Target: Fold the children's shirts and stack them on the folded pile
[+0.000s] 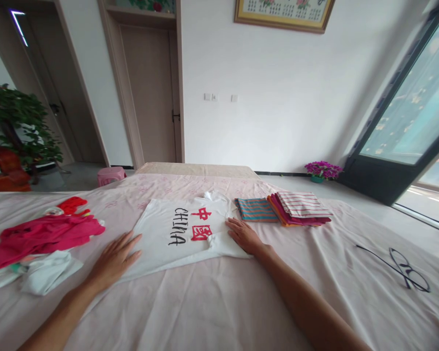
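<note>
Across the middle of the frame, the white shirt lies spread on the pink sheet, its printed side up, and from where I stand it looks laid that way so the cloth can be worked flat. A person's two hands frame it. At the left edge of the shirt, the left hand rests palm down with the fingers loosely spread and nothing gripped, as if to steady or smooth that end; how hard it presses, I can't tell. Over at the shirt's right end, the right hand is also open and palm down, fingers closer together, lying on the bunched cloth there without any clear pinch. So the shirt sits between the hands, touching both, with the black and red lettering in the gap. Towards the left of the frame, a loose red garment and a crumpled white cloth lie in a heap, apparently kept separate from the neat folded stack right of centre, beside the striped folded cloth. The glasses lie at the lower right, well apart, perhaps put there to be out of the way.
</note>
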The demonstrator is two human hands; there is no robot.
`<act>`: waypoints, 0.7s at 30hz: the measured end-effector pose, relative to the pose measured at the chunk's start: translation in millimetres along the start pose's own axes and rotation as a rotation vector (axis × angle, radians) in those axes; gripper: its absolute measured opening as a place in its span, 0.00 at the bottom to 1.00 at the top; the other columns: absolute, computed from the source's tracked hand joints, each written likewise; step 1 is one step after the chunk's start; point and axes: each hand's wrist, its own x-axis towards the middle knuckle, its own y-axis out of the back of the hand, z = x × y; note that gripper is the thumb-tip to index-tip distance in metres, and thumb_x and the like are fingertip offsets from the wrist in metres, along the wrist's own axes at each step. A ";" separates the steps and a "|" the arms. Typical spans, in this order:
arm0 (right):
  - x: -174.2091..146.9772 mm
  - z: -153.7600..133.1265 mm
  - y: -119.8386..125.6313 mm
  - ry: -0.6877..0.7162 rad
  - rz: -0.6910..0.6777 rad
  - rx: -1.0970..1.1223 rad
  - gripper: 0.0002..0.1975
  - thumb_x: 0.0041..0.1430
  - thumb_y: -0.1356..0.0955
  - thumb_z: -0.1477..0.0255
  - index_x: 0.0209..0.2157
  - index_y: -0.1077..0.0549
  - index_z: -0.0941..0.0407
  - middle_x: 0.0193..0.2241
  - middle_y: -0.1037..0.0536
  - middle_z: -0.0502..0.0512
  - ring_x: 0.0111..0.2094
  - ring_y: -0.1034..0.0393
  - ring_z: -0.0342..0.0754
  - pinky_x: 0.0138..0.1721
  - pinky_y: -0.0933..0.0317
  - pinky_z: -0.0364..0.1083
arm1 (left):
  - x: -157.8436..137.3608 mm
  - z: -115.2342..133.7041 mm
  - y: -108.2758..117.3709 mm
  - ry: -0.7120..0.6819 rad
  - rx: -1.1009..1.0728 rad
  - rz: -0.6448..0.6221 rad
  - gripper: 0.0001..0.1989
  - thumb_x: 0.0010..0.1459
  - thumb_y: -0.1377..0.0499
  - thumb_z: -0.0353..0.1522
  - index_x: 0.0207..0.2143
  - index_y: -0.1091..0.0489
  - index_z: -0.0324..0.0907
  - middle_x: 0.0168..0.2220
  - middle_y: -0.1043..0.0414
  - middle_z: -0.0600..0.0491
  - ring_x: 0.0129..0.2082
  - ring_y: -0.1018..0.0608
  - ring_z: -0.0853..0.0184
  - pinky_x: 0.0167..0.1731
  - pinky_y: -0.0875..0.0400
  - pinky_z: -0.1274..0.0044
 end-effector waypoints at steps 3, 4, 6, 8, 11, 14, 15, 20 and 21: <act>-4.9 -3.9 4.2 0.005 0.071 0.066 0.21 0.67 0.40 0.63 0.58 0.31 0.54 0.60 0.32 0.58 0.62 0.41 0.52 0.62 0.48 0.53 | -1.0 -2.3 6.6 -0.004 -0.177 0.033 0.28 0.61 0.50 0.47 0.58 0.32 0.45 0.64 0.39 0.47 0.64 0.37 0.58 0.62 0.43 0.67; -6.2 -6.0 6.3 0.013 0.091 0.079 0.20 0.66 0.39 0.63 0.55 0.29 0.53 0.58 0.30 0.58 0.59 0.38 0.52 0.60 0.46 0.52 | -2.0 -1.2 10.4 -0.010 -0.238 0.052 0.27 0.60 0.49 0.47 0.55 0.30 0.45 0.62 0.36 0.48 0.63 0.35 0.58 0.62 0.42 0.68; -7.9 -10.6 10.9 0.020 0.125 0.079 0.17 0.64 0.36 0.62 0.50 0.25 0.52 0.52 0.26 0.57 0.53 0.33 0.52 0.56 0.42 0.51 | -5.0 3.9 20.1 -0.020 -0.342 0.072 0.25 0.59 0.48 0.48 0.51 0.27 0.45 0.56 0.30 0.49 0.59 0.31 0.59 0.60 0.39 0.69; -8.5 -14.2 14.8 0.004 0.146 0.054 0.14 0.60 0.32 0.61 0.43 0.23 0.52 0.44 0.24 0.55 0.47 0.32 0.51 0.51 0.41 0.50 | -8.9 11.9 31.3 -0.016 -0.419 0.038 0.22 0.59 0.47 0.48 0.46 0.25 0.45 0.49 0.25 0.49 0.52 0.26 0.61 0.56 0.34 0.71; -7.6 -15.4 17.1 -0.018 0.148 0.044 0.08 0.54 0.30 0.65 0.36 0.24 0.54 0.37 0.24 0.53 0.42 0.33 0.50 0.46 0.41 0.48 | -13.8 23.7 47.0 -0.023 -0.478 -0.107 0.20 0.59 0.46 0.48 0.40 0.23 0.45 0.42 0.23 0.50 0.44 0.23 0.62 0.49 0.30 0.74; -6.3 -12.6 15.7 -0.005 0.150 0.136 0.05 0.55 0.32 0.69 0.34 0.26 0.54 0.34 0.24 0.52 0.39 0.33 0.48 0.44 0.41 0.47 | -16.7 27.4 60.6 -0.095 -0.450 -0.250 0.18 0.55 0.42 0.47 0.40 0.23 0.45 0.42 0.23 0.51 0.45 0.24 0.61 0.49 0.31 0.74; -6.0 -11.7 15.1 -0.010 0.163 0.192 0.05 0.57 0.33 0.69 0.35 0.27 0.55 0.34 0.24 0.52 0.38 0.32 0.48 0.43 0.41 0.47 | -17.7 26.2 65.0 -0.121 -0.430 -0.290 0.19 0.53 0.40 0.47 0.41 0.24 0.46 0.44 0.24 0.51 0.47 0.25 0.60 0.51 0.32 0.73; -2.1 -14.5 16.5 -0.125 0.312 0.505 0.10 0.61 0.38 0.62 0.35 0.33 0.54 0.30 0.28 0.50 0.31 0.35 0.45 0.34 0.40 0.43 | -24.2 11.9 79.9 -0.191 -0.353 -0.444 0.28 0.45 0.35 0.39 0.52 0.29 0.51 0.53 0.30 0.53 0.56 0.31 0.59 0.57 0.39 0.72; -0.6 -16.2 17.8 -0.155 0.337 0.568 0.11 0.61 0.38 0.61 0.34 0.35 0.54 0.28 0.29 0.50 0.30 0.36 0.45 0.32 0.41 0.42 | -25.0 9.3 80.2 -0.181 -0.348 -0.445 0.29 0.44 0.36 0.36 0.52 0.30 0.51 0.53 0.30 0.53 0.56 0.31 0.59 0.57 0.39 0.73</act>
